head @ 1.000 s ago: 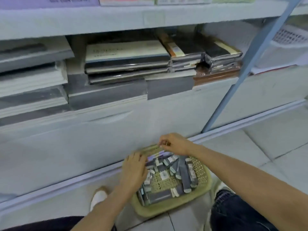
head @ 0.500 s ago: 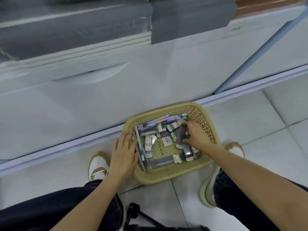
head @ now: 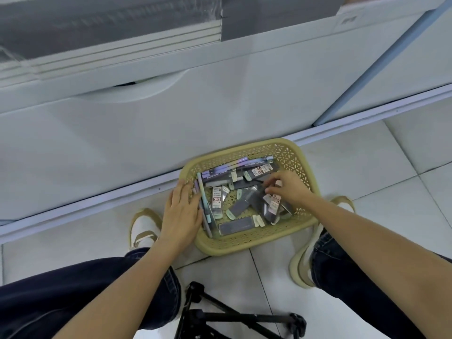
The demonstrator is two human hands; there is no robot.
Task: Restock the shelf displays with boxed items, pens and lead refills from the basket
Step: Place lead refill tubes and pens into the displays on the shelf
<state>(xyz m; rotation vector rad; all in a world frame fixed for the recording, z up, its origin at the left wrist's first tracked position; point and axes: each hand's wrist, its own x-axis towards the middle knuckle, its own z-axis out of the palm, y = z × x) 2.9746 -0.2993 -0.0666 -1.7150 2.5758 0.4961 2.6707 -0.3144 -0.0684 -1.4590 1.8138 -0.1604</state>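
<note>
Your left hand [head: 182, 211] lies flat with the fingers straight and close together, pressed on the left rim of the tan perforated plastic basket [head: 297, 155], fingertips touching a pale pastel pen [head: 203, 199] that leans along the inside of that wall. Your right hand [head: 287, 189] reaches into the right half of the basket with fingers and thumb curled down among the packets. Whether they actually pinch one, you cannot tell from this view.

The basket sits on the pale tiled floor [head: 367, 172], against the base of the white cabinet front [head: 171, 123]. It holds the stock: lilac-and-blue pens [head: 234, 167] across the far side, flat grey boxes [head: 236, 227] near the front, a slim lead-refill case with a white printed label [head: 217, 198] at centre left, and small mint-green pieces [head: 230, 214] scattered between them. A red-and-white label [head: 261, 171] shows at the back, and a pinkish labelled case [head: 275, 204] lies just below your right hand; the print on all of them is too small to read.

Your cream shoes [head: 144, 228] flank the basket, and a black tripod [head: 232, 319] lies on the floor between your knees.
</note>
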